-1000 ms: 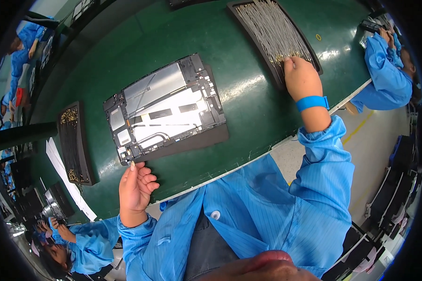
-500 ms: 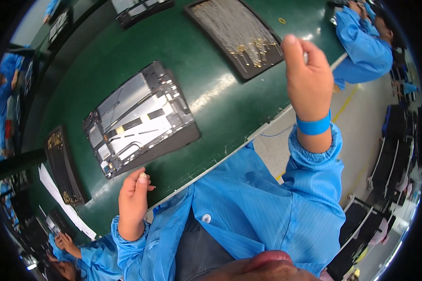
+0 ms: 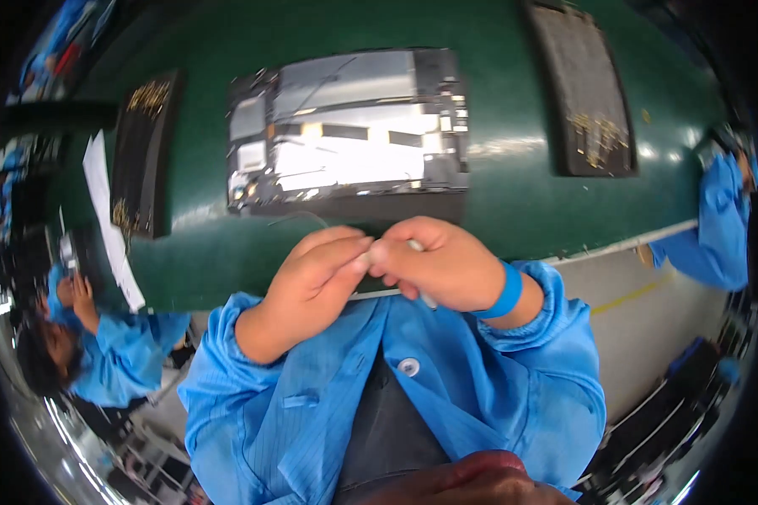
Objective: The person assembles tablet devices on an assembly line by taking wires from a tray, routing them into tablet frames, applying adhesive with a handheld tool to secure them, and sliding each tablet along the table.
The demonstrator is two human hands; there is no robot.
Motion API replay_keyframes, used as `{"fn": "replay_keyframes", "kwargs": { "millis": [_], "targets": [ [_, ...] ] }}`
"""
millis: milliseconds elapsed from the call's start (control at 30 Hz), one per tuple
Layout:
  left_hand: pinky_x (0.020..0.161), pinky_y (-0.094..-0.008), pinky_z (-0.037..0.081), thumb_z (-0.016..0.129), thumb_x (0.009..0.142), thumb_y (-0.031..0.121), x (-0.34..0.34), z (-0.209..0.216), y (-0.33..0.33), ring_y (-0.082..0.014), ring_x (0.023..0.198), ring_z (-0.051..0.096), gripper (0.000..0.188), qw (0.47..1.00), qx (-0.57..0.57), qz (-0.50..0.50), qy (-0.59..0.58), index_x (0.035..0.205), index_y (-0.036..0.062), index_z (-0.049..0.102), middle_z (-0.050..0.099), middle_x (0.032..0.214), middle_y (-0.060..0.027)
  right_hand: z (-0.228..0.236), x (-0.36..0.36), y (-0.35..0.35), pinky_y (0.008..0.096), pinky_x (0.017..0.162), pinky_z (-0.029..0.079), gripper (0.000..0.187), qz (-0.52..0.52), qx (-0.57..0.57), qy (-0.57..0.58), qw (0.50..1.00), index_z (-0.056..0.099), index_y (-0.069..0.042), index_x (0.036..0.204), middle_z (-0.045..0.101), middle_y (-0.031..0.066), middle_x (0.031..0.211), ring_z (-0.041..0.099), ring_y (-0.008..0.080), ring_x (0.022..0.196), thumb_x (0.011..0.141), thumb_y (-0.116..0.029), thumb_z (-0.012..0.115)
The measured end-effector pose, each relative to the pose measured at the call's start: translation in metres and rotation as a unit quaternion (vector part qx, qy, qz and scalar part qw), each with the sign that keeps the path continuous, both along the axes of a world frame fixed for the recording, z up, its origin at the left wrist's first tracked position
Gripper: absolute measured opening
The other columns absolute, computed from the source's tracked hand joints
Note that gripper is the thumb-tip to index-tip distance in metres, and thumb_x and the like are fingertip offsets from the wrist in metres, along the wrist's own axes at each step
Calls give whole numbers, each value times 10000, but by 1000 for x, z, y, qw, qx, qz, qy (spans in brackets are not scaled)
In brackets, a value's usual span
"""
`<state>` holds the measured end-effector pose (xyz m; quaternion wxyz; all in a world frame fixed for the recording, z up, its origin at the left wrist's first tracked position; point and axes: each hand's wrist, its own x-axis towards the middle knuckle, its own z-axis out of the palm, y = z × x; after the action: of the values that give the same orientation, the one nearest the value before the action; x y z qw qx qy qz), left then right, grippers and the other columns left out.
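Note:
My left hand (image 3: 312, 278) and my right hand (image 3: 446, 265) meet fingertip to fingertip at the table's near edge. Both are closed in a pinch. A thin grey cable (image 3: 299, 216) curves out from behind my left fingers; its other end is hidden between the hands. Across my right palm lies a slim white pen-like stick (image 3: 429, 301), its middle covered by fingers. Just beyond the hands rests an opened flat electronic device (image 3: 354, 126) with silver panels, black strips and small parts round its edge, on a dark block (image 3: 379, 208).
To the right lies a dark tray (image 3: 564, 101) of thin grey cables with gold ends. A narrower black tray (image 3: 147, 151) with gold-tipped pieces stands left, beside white paper (image 3: 101, 194). Co-workers in blue sit at lower left (image 3: 118, 362) and far right (image 3: 716, 223).
My right hand has come from beside the right tray to meet my left hand, which has also moved. The view has swung, so the device appears straight ahead. The thin cable now shows.

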<state>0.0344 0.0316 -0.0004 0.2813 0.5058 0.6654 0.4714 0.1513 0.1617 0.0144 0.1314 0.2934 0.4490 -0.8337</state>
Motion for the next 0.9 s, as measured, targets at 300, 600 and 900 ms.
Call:
{"fn": "replay_keyframes", "kwargs": {
  "millis": [300, 600, 900],
  "targets": [
    [767, -363, 376, 601, 618, -6, -7, -8, 30, -292, 856, 473, 226, 958, 38, 58, 278, 832, 32, 538, 514, 841, -95, -10, -2, 12, 192, 446, 386, 250, -206, 10, -45, 978, 501, -15, 835, 529, 48, 698, 464, 82, 544, 773, -256, 517],
    [702, -329, 366, 589, 628, 41, -8, -10, 48, -240, 795, 478, 202, 937, -30, 51, 344, 826, 76, 571, 520, 764, -58, -12, -17, 20, 236, 575, 405, 396, -457, 295, 132, 829, 361, 10, 1100, 549, 106, 831, 474, 116, 655, 839, -286, 392],
    [649, -326, 364, 573, 639, 50, -11, -11, 52, -222, 708, 488, 179, 932, -49, 19, 358, 818, 63, 573, 513, 707, -56, -36, -26, 16, 248, 658, 402, 297, -422, 419, 236, 769, 379, -5, 1028, 541, 150, 916, 483, 129, 717, 856, -246, 354]
  ]
}}
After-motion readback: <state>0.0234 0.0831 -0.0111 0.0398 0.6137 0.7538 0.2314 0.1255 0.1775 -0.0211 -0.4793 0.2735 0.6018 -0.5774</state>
